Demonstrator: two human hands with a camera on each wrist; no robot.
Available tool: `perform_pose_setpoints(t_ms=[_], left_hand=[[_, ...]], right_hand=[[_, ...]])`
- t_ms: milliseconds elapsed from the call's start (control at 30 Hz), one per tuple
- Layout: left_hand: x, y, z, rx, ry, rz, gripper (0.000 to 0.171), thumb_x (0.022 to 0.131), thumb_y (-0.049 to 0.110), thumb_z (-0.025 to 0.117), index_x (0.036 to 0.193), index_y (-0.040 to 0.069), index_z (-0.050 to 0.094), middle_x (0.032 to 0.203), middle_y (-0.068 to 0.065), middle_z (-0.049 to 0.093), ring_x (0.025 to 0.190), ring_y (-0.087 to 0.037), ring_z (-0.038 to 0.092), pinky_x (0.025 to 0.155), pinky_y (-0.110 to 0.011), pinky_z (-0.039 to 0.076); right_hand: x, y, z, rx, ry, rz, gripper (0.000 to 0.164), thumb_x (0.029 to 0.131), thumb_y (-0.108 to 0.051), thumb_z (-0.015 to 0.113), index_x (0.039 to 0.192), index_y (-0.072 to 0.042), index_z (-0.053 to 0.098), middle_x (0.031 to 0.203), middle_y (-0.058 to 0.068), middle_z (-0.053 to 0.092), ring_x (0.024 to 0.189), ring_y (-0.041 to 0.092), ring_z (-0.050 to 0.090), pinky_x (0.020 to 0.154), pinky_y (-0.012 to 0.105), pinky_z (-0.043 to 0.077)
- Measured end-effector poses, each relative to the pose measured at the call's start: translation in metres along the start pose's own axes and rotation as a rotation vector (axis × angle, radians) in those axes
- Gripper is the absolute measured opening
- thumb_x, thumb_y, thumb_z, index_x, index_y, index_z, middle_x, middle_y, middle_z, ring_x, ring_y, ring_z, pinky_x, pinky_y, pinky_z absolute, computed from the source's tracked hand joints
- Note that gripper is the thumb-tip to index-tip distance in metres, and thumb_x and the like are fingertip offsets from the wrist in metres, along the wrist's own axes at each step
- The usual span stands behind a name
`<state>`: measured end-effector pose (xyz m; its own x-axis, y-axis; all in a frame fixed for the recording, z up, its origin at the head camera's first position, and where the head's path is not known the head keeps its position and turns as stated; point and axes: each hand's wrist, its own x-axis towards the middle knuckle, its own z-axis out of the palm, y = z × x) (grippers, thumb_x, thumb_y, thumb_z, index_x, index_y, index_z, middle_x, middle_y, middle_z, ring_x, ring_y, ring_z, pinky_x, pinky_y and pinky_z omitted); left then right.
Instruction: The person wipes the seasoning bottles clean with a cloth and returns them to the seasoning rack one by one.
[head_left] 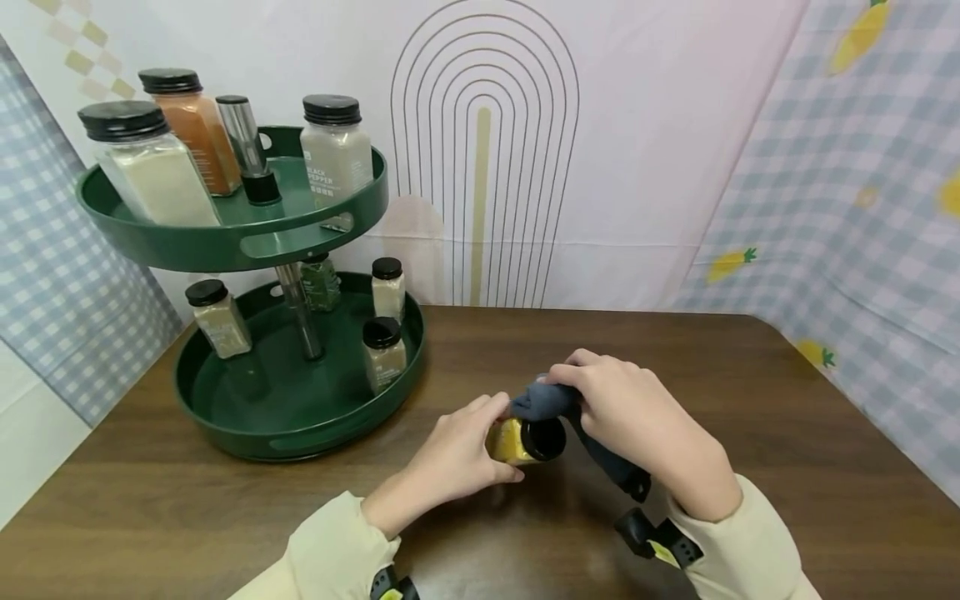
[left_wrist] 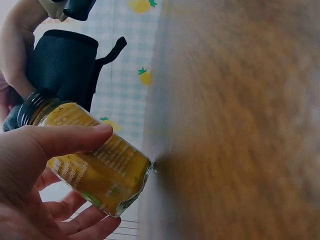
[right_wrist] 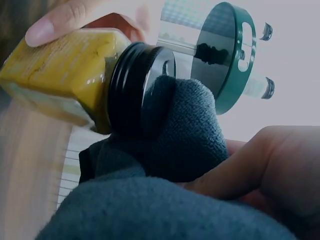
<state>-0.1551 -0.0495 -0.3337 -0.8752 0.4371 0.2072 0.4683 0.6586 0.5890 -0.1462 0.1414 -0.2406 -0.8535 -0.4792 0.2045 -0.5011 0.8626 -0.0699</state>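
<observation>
A glass spice jar (head_left: 511, 442) of yellow powder with a black lid (head_left: 543, 439) is tilted over the table, its lid toward the right. My left hand (head_left: 461, 446) grips the jar's body, thumb on one side and fingers on the other, as the left wrist view shows. In my right hand (head_left: 626, 408) is a dark blue-grey cloth (head_left: 543, 400), bunched at the fingertips. The right wrist view shows the cloth (right_wrist: 192, 130) touching the black lid (right_wrist: 135, 90); the rest of the cloth hangs below the right hand.
At the left stands a green two-tier rack (head_left: 300, 429). Its upper tray (head_left: 225, 246) carries large jars, including a black pepper jar (head_left: 335, 158). Several small jars, one a pale-powder jar (head_left: 385, 358), stand on the lower tray. Brown wooden table (head_left: 480, 350) spreads around; patterned fabric hangs behind.
</observation>
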Motion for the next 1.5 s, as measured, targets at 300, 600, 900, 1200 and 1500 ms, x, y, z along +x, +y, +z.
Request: perform_pose_setpoints(t_ms=[300, 600, 900, 1200, 1500], left_hand=[[0.005, -0.014, -0.001, -0.123, -0.018, -0.077, 0.049, 0.063, 0.030, 0.085, 0.093, 0.020, 0.047, 0.097, 0.002, 0.062, 0.088, -0.017, 0.059, 0.070, -0.034, 0.047], [0.008, -0.020, -0.003, -0.219, -0.048, -0.134, 0.053, 0.070, 0.037, 0.080, 0.112, 0.021, 0.052, 0.099, 0.002, 0.066, 0.089, -0.015, 0.061, 0.073, -0.035, 0.049], [0.008, -0.017, -0.002, -0.317, -0.043, -0.171, 0.061, 0.072, 0.040, 0.078, 0.124, 0.020, 0.052, 0.103, 0.001, 0.066, 0.089, -0.015, 0.060, 0.075, -0.033, 0.049], [0.011, -0.017, -0.003, -0.305, -0.092, -0.195, 0.049, 0.075, 0.041, 0.075, 0.114, 0.019, 0.056, 0.102, 0.001, 0.066, 0.095, -0.016, 0.060, 0.077, -0.034, 0.050], [0.010, -0.017, -0.004, -0.319, -0.132, -0.200, 0.045, 0.075, 0.039, 0.076, 0.111, 0.022, 0.054, 0.105, 0.001, 0.065, 0.097, -0.017, 0.061, 0.080, -0.035, 0.052]], right_hand=[[0.001, 0.011, -0.002, -0.083, -0.063, 0.043, 0.043, 0.072, 0.009, 0.059, 0.099, -0.024, 0.069, 0.097, 0.000, 0.063, 0.073, 0.023, 0.062, 0.050, 0.032, 0.042], [0.001, 0.006, -0.004, 0.051, 0.307, -0.108, 0.040, 0.080, 0.005, 0.056, 0.110, -0.020, 0.063, 0.112, 0.000, 0.062, 0.096, 0.022, 0.062, 0.069, 0.040, 0.051], [0.006, -0.010, 0.010, 0.045, 0.281, -0.249, 0.042, 0.074, 0.010, 0.056, 0.099, -0.022, 0.068, 0.110, 0.001, 0.061, 0.099, 0.019, 0.059, 0.062, 0.034, 0.052], [0.005, 0.000, 0.005, 0.075, 0.177, -0.126, 0.043, 0.075, 0.013, 0.048, 0.095, -0.019, 0.067, 0.105, 0.000, 0.060, 0.090, 0.019, 0.062, 0.067, 0.035, 0.051], [0.003, 0.010, 0.000, 0.071, 0.115, -0.067, 0.042, 0.073, 0.014, 0.047, 0.091, -0.019, 0.067, 0.101, -0.001, 0.062, 0.082, 0.018, 0.061, 0.065, 0.033, 0.049]])
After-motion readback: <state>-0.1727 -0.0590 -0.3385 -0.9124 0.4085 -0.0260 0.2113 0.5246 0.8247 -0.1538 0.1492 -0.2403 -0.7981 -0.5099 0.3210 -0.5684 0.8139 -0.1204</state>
